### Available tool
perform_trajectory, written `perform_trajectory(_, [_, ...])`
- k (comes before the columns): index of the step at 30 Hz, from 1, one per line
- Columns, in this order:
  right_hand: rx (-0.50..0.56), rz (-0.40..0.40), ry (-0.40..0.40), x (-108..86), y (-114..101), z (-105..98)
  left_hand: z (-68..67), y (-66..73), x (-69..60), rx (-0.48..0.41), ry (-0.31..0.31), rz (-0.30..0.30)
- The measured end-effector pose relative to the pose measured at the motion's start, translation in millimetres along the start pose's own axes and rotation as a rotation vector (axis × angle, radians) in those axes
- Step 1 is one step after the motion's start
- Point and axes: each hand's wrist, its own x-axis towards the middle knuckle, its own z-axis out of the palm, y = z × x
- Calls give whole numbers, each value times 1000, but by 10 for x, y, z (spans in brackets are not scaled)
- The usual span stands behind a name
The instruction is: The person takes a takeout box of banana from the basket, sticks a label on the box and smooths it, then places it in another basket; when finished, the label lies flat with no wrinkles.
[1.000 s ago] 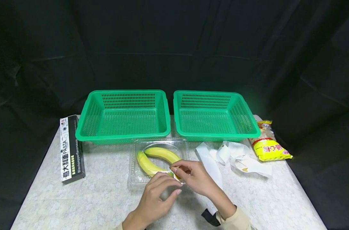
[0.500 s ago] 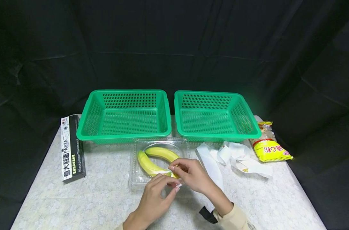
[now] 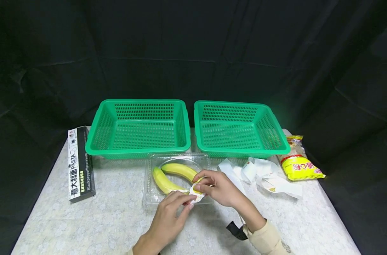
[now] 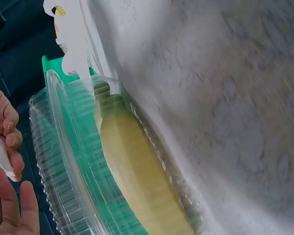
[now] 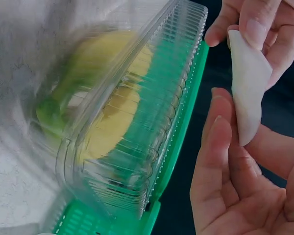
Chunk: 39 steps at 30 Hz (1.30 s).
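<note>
Both hands meet over the front right of a clear plastic box (image 3: 147, 186) holding yellow bananas (image 3: 164, 182). Between them is a small white piece, perhaps a sticker or paper label (image 3: 198, 197), with a yellow print. My left hand (image 3: 169, 216) pinches its near left edge; in the right wrist view, that thumb presses the white piece (image 5: 251, 90) flat against the fingers. My right hand (image 3: 224, 190) pinches the upper right part between thumb and curled fingers. In the left wrist view, a banana (image 4: 137, 166) shows through the box wall.
Two green baskets (image 3: 142, 153) (image 3: 241, 151) stand side by side behind the box. A black and white pasta box (image 3: 80, 166) lies at the left, a yellow bag (image 3: 300, 166) at the right. Crumpled white paper strips (image 3: 277, 184) lie right of the hands. A black strap (image 3: 236, 231) hangs by the right sleeve.
My left hand has moved in and taken hold of the white piece's edge. My right hand has turned slightly, so more of the piece and its yellow print show.
</note>
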Motion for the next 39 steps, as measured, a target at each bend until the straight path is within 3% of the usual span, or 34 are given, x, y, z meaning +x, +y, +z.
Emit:
perform_trajectory(4, [-64,4,-3,57,-30,2,-22,-24,21,36,12,11])
perform_trajectory(12, [-246,-117,53,240,-128,-5,-38,-60,143,163,21,19])
perform_trajectory(20, [-318,-34,127,552,-178,-12,-47,-190,364,325,30,32])
perform_trajectory(31, [-343,69,167,828,-96,68,-17,-318,500,350,-36,-39])
perform_trajectory(39, [-383,46,139,927,-16,132,-17,-325,549,335,-89,-90])
